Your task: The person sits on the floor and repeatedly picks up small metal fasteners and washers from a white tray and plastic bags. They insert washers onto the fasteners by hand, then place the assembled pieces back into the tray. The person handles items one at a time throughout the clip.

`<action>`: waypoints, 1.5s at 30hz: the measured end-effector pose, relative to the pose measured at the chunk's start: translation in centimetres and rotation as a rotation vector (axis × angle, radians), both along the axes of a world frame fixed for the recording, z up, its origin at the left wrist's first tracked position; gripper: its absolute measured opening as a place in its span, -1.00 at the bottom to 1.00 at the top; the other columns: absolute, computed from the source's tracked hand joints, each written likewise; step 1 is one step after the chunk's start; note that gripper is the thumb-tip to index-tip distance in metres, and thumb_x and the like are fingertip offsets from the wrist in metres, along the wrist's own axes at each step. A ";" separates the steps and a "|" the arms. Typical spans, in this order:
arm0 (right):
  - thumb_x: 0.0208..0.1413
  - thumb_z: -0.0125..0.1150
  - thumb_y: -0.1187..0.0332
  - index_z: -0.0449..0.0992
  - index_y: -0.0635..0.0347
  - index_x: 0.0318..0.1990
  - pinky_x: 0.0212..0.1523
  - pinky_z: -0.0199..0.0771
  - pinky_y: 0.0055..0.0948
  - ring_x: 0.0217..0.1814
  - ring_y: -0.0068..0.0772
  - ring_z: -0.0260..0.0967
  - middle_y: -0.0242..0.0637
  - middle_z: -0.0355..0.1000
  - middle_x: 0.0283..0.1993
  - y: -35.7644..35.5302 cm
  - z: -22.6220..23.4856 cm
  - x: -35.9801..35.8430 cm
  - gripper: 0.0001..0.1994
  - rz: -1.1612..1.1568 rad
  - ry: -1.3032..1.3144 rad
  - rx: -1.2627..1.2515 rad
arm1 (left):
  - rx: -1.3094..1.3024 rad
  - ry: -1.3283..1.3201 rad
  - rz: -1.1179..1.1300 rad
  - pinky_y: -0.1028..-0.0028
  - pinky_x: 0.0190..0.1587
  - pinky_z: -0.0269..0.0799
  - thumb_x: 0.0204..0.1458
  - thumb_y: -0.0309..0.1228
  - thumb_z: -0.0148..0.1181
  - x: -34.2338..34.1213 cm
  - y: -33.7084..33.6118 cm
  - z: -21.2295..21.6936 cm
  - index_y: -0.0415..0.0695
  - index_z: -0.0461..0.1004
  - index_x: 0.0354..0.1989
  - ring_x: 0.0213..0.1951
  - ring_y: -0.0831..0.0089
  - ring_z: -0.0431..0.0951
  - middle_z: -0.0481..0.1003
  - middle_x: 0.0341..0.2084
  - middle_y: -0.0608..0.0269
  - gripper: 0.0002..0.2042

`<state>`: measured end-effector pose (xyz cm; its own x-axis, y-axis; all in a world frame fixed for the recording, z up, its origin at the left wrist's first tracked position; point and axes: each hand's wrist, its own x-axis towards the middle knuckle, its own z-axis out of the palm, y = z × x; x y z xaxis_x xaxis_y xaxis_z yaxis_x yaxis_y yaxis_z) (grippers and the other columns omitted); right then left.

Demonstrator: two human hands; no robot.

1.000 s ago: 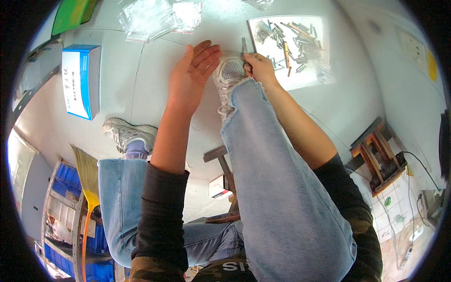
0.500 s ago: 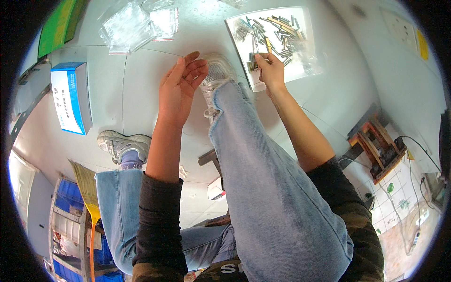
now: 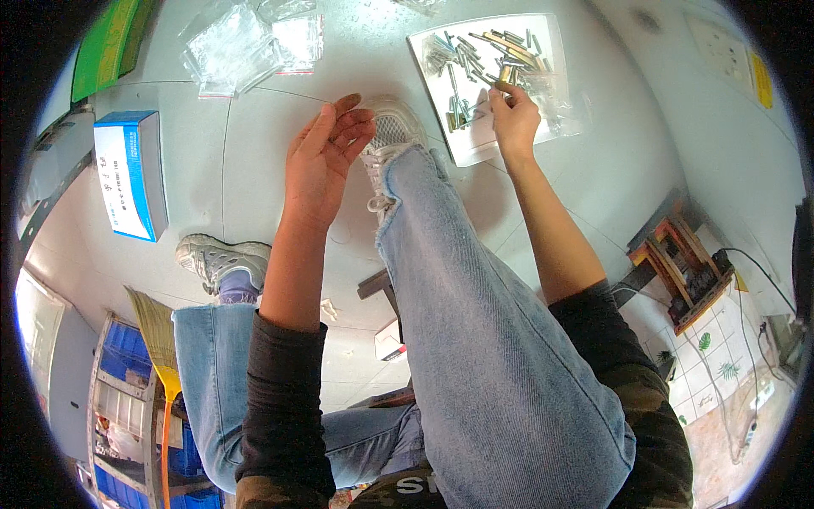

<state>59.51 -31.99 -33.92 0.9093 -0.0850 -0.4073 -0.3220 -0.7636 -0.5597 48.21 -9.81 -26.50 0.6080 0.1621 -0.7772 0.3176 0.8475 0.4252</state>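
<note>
- The small metal sticks [image 3: 509,47] lie in a loose heap on a white tray [image 3: 438,89], at the far side, a bit right of the middle. Some are long and thin, some short, and a few look yellow.
- Each one should be light, I think, and hard and stiff, so a pinch should not bend or squash it.
- They look smooth, so they may roll or slip. They don't look easy to break.
- A good way to hold one is by its middle, with the thumb and one finger. Where they cross, picking by a free end looks easier.
- The right hand [image 3: 515,119] is over the near part of the heap. Its thumb and finger are close together by the sticks. I can't tell if they have hold of one.
- The left hand [image 3: 326,148] is half open, with bent fingers, beside the right shoe [image 3: 396,127]. I see nothing in it.
- Half a second ago, the right hand was more to the left, with a thin stick at its fingertips. Now it is further right, and thin sticks lie bare where it was.
- The left hand has hardly moved.
</note>
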 end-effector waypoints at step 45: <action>-0.19 0.21 0.30 0.50 0.35 -0.39 -0.42 0.35 -0.52 -0.53 -0.49 0.34 -0.25 0.43 -0.53 0.6 -2.2 0.5 -0.74 -0.010 0.131 0.225 | -0.008 0.026 -0.090 0.48 -0.12 0.35 0.12 -0.33 -0.14 0.2 -1.4 -0.8 -0.35 0.30 -0.08 -0.30 0.43 0.43 0.42 -0.37 0.16 -0.67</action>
